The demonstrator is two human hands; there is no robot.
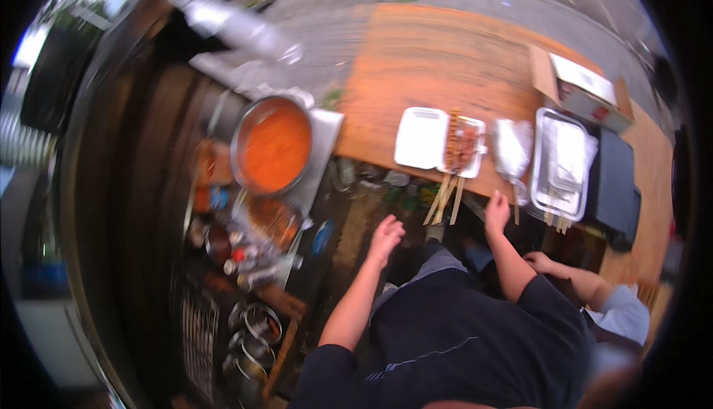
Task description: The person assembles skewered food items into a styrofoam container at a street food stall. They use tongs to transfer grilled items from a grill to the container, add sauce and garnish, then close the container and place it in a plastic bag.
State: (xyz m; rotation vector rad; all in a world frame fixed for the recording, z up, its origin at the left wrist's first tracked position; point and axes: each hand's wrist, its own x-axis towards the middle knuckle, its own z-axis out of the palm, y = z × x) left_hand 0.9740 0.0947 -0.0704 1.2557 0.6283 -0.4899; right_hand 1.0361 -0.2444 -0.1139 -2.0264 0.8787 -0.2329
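My left hand (386,239) hangs in front of the table's near edge with its fingers loosely apart, and nothing shows in it. My right hand (497,213) is at that same edge, fingers pointing up and slightly spread, just left of a lone wooden stick. Beyond and between the hands lies an opened white foam clamshell box (421,139). Grilled meat skewers (462,146) rest in its right half, their sticks jutting over the table edge. Right of the box is a clear plastic bag (512,151) with pale contents that blur hides.
On the wooden table (416,45) stand a foil-edged tray (540,158) with bagged skewers, a black case (618,179) and a cardboard box (587,86). At left are a pot of orange sauce (276,149) and several bottles. A co-worker's hand (541,262) is close on my right.
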